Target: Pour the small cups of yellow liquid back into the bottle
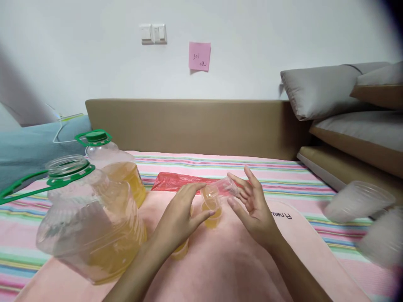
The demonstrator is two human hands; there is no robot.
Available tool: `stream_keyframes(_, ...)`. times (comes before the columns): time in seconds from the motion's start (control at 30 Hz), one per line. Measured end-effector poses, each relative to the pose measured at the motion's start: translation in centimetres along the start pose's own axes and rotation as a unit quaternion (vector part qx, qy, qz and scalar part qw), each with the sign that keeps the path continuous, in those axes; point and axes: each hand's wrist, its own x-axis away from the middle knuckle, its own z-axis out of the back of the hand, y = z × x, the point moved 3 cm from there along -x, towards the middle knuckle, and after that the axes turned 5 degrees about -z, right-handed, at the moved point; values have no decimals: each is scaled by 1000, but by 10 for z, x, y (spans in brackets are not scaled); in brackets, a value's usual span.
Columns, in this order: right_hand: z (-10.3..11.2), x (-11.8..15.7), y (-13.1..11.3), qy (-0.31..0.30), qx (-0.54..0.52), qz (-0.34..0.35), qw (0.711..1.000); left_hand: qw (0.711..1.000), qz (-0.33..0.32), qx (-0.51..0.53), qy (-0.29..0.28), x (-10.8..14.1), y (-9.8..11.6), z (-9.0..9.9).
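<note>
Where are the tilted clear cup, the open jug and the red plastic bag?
tilted clear cup (pixel 224 187), head view, on its side wall.
open jug (pixel 91 226), head view, on its clear body.
red plastic bag (pixel 171 182), head view, on its middle.
</note>
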Motion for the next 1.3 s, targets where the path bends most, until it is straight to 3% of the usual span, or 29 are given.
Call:
stream_keyframes(0.13,-3,0,3,14,9,20,1000,1000,-5,-4,-10,1,-3,0)
stream_keyframes(0.33,-6,-1,-3,10,161,61,985,999,-23,-17,-19,2,-8,-3)
stream_keyframes(0.6,-2,0,-6,33,149,72,986,999,-36,-26,-21,1,-7,-6)
stream_keyframes(0.73,-3,1,-5,15,186,78,979,999,-25,-24,-19,2,-6,-5)
stream_keyframes(1.07,-9,3,1,43,104,82,990,997,-52,-48,-35,1,-4,-1)
stream_keyframes(1.3,-5,2,-3,38,183,70,980,996,-64,-65,-25,3,-3,-4)
